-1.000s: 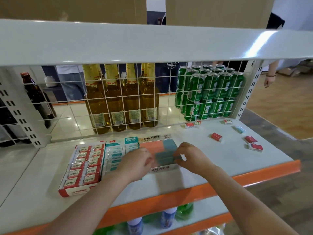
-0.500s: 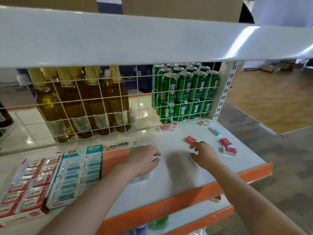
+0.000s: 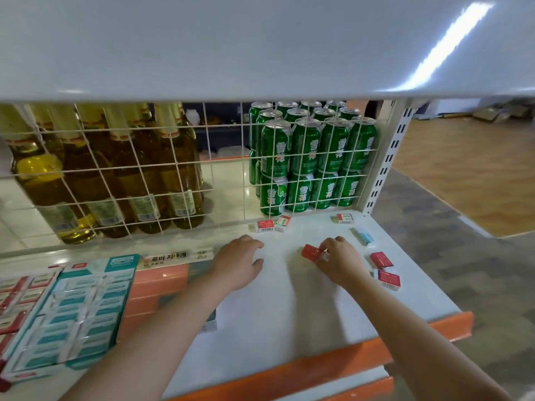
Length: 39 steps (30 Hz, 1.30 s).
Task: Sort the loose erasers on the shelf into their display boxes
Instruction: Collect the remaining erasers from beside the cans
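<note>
Red-sleeved and small, the eraser [image 3: 312,252] I am watching sits just right of the frame's centre, pinched at its right end by the fingertips of the right hand [image 3: 338,263]. I judge it light, firm enough to keep its shape under a pinch, and a little slick where the printed paper sleeve covers it; the bare end looks grippier, so holding it across the short sides, as now, seems sound. Whether it is already lifted off the shelf [image 3: 289,299] or resting on it I cannot tell, as the fingers blur the lower edge.

My left hand [image 3: 238,263] lies palm down in the middle of the frame, fingers relaxed and spread, holding nothing, with its wrist over the orange display box [image 3: 162,280].

More loose pieces wait to the right: two red erasers [image 3: 382,260] [image 3: 389,279] just beside the right hand, a teal eraser [image 3: 363,236] above them, one by the upright [image 3: 344,219], and a pair [image 3: 265,226] [image 3: 283,221] against the wire grid [image 3: 225,169]. Towards the lower left lie the teal display box [image 3: 78,311] and, at the edge, the red display box [image 3: 14,299], both nearly full. A red piece belongs at that far-left box, I think, so it has a long carry; being so light, a loose pinch could let it slip from its sleeve.
</note>
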Each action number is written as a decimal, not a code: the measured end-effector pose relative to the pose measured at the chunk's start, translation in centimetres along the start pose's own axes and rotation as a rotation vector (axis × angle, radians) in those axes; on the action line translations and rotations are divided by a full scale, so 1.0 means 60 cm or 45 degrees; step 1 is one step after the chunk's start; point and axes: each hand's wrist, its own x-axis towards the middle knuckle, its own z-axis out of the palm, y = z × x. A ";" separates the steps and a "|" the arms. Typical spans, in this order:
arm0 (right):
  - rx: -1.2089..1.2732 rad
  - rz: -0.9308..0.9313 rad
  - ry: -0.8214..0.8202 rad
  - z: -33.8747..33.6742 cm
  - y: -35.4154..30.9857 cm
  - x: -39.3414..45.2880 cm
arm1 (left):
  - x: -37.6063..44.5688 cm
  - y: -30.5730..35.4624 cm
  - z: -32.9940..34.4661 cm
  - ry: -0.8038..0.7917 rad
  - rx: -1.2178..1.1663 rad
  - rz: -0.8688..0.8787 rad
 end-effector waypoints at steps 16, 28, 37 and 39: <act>0.227 -0.089 0.030 -0.012 0.054 0.037 | 0.113 0.001 0.038 -0.206 0.128 -0.228; 0.469 -0.119 0.105 -0.012 0.041 0.025 | 0.064 0.006 0.041 0.126 0.003 -0.159; 0.630 -0.067 0.108 -0.013 0.026 -0.017 | 0.026 0.026 0.047 0.173 -0.041 -0.232; 0.669 -0.051 0.118 -0.013 0.024 -0.025 | 0.016 0.030 0.041 0.132 -0.003 -0.233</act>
